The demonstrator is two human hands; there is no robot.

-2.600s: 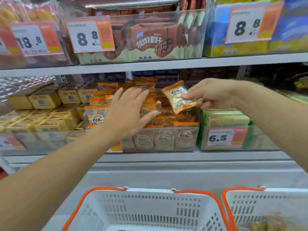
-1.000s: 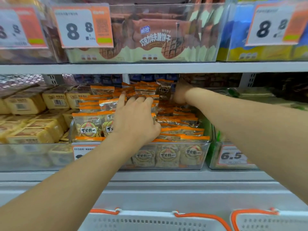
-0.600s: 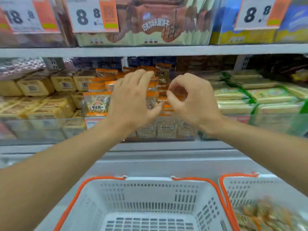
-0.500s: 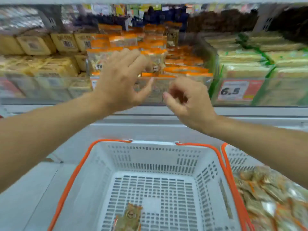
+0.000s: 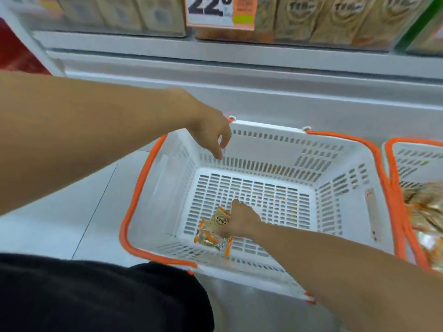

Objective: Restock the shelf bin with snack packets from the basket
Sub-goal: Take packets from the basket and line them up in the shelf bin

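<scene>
A white basket with orange handles (image 5: 263, 149) sits below the shelf. Two or three orange-edged snack packets (image 5: 212, 232) lie on its slotted floor near the front left. My right hand (image 5: 241, 221) reaches down into the basket and its fingers curl onto the packets. My left hand (image 5: 211, 133) hangs over the basket's far left corner, fingers loosely curled and holding nothing. The clear shelf bin (image 5: 335, 17) of matching packets shows only as its front at the top edge.
A second white basket (image 5: 407, 159) at the right holds several similar packets (image 5: 429, 212). A price tag reading 22.8 (image 5: 219, 10) hangs on the bin front. The grey shelf ledge (image 5: 239, 58) runs above the baskets. My dark clothing (image 5: 96, 295) fills the lower left.
My view has dropped from the shelf to the basket. My right hand has come down from the bin into the basket onto the packets. My left hand has lowered off the bin.
</scene>
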